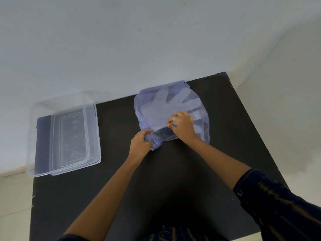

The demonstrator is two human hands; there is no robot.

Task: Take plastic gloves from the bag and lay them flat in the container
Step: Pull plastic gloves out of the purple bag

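A thin bluish plastic bag lies on the black table at its far middle. A clear plastic glove lies spread inside it, fingers pointing away from me. My left hand grips the bunched near edge of the bag. My right hand rests on the bag, thumb and fingers pinched on the glove's cuff at the bag's mouth. A clear rectangular container stands at the table's left edge, nothing visible in it.
A clear lid lies partly over the container's right side. A pale wall rises behind the table; the table's left and right edges drop off to a light floor.
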